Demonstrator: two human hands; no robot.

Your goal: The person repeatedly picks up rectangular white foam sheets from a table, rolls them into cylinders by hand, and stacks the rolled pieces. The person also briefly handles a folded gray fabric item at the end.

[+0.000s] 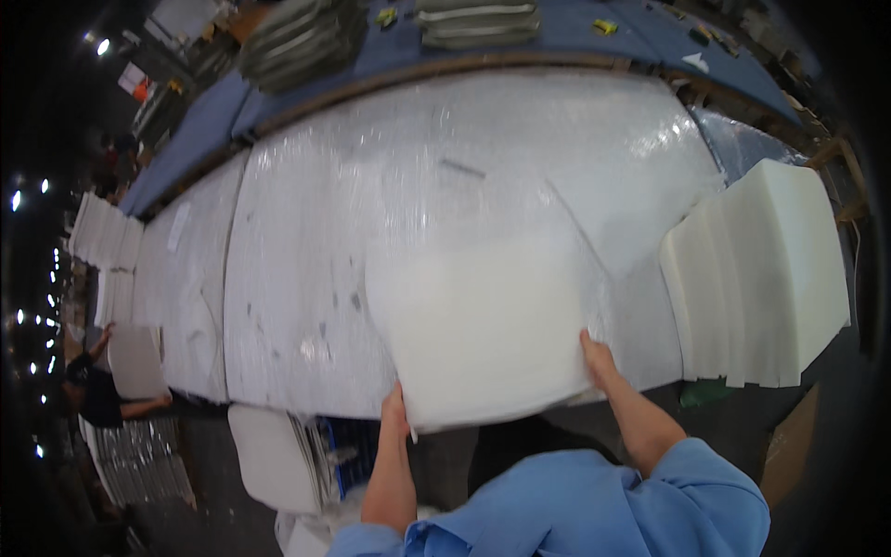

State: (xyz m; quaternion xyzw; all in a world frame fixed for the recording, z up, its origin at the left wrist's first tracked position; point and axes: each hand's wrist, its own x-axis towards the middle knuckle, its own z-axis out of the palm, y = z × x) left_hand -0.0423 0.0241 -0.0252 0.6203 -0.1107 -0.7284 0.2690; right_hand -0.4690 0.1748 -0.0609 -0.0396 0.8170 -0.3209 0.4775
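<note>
A broad white foam pad (487,325) lies directly ahead of the person, between the two hands, over the near side of the plastic-covered surface (297,232). Its near edge reaches the brink of that surface, just in front of the body. The left hand (394,408) grasps the pad's left edge close to the near corner, and the right hand (599,357) grasps the right edge a little farther forward. The thumbs show; whatever the other fingers do beneath is hidden. The pad extends away from both hands toward the far side. Its outline looks nearly square with rounded corners, so I cannot tell a clear long axis; the gripped edges run roughly fore and aft.

Well to the right, a tall stack of white pads (752,278) stands by the right end of the surface, nearer the right hand. Lower left, a smaller batch of white pads (274,459) sits nearer the left hand. At far left, a co-worker (97,385) handles a pale panel (136,362).
</note>
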